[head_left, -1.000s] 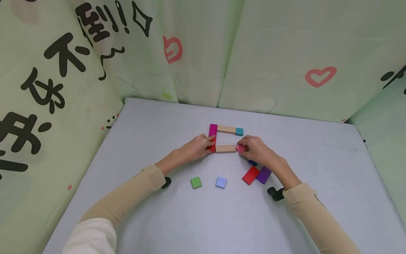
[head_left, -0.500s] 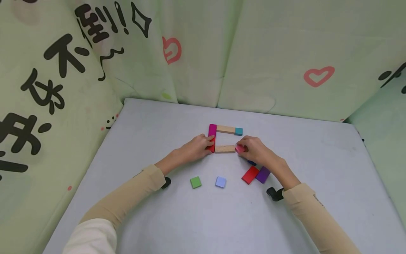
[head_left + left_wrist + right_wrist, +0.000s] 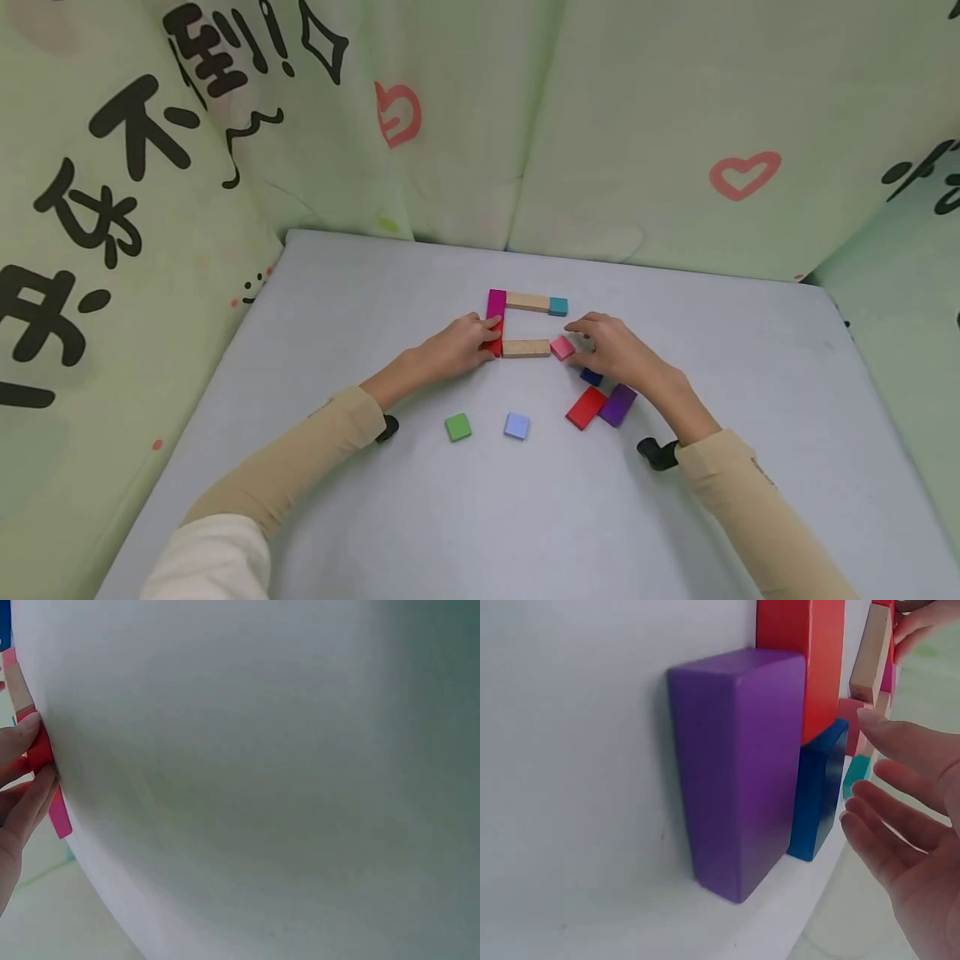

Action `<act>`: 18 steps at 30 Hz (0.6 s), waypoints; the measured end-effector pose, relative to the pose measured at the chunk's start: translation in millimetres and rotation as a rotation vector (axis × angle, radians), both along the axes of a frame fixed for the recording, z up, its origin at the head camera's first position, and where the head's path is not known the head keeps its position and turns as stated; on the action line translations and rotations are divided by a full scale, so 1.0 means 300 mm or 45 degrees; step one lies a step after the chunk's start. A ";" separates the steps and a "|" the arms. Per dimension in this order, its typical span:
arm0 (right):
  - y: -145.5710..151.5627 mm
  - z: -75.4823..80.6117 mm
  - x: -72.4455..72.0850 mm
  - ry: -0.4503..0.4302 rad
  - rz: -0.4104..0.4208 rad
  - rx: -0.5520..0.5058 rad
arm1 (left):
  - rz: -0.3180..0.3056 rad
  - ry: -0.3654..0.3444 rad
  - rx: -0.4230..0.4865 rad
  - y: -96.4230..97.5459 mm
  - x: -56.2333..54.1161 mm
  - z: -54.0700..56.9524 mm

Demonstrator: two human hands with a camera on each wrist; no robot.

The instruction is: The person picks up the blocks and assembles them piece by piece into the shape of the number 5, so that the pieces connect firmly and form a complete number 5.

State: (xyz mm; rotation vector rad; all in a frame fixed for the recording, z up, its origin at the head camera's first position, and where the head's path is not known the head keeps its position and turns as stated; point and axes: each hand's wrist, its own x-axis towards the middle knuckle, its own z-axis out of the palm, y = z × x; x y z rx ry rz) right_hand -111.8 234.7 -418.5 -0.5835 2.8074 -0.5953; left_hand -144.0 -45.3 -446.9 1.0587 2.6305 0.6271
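Note:
My left hand [image 3: 459, 346] holds a red block [image 3: 497, 343], with the thumb and fingers on it in the left wrist view. A magenta block [image 3: 496, 303] lies end to end with it. From this column two plain wooden blocks run right: the far one [image 3: 527, 302] ends at a teal block [image 3: 558, 307], the near one [image 3: 526, 349] at a pink block [image 3: 562, 347]. The pink block lies tilted against the wood's end. Fingers parted and holding nothing, my right hand [image 3: 617, 350] hovers around the pink block's right side; the right wrist view shows the thumb close to it.
Near the right hand lie a dark blue block [image 3: 592, 377], a second red block [image 3: 586, 408] and a purple block [image 3: 739, 772]. Closer to the front are a green block [image 3: 458, 427] and a light blue block [image 3: 517, 425]. Printed curtains stand behind the table [image 3: 450, 525].
The right hand's fingers have parted from the pink block, which is now in full view, and the hand has moved slightly right. The left hand stays on the red block.

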 end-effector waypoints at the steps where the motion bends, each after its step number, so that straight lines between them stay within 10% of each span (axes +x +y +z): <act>1: 0.007 0.003 0.004 -0.006 -0.009 0.005 | 0.000 -0.002 -0.001 0.000 -0.001 0.001; 18: 0.089 0.016 0.076 -0.023 -0.121 0.046 | 0.000 0.010 0.000 -0.001 -0.002 -0.007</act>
